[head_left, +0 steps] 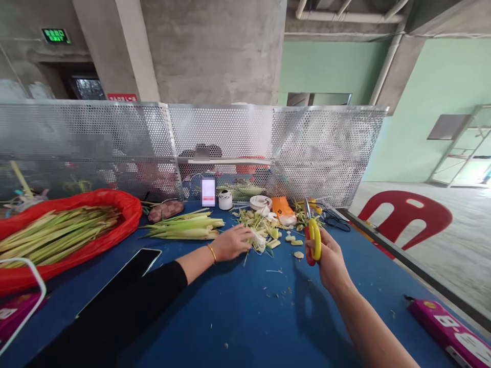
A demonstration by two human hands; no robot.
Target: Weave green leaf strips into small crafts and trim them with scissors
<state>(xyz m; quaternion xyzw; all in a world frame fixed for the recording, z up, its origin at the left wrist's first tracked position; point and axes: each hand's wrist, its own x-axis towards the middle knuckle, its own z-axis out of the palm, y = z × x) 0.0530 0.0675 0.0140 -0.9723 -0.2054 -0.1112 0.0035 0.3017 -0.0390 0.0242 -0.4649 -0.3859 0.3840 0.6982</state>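
My right hand (330, 259) is closed round the handles of a pair of scissors (315, 240), one yellow and one red. Their blades point up and away, above the blue tabletop (249, 312). My left hand (233, 241), with a gold bangle at the wrist, reaches to the edge of a heap of cut plant scraps (261, 225). Its fingers are stretched out over the scraps, and their tips are partly hidden. Left of that hand lies a bundle of long pale-green stalks (187, 226). Short cut pieces (296, 243) are scattered between the heap and the scissors.
At the left stands a red bag (130, 209) full of long stalks. A phone (146, 259) lies partly under my left sleeve. A lit phone (208, 191), white tape roll (261, 202) and orange packet (283, 208) sit before a perforated metal screen (226, 128). A purple box (448, 327) is at right.
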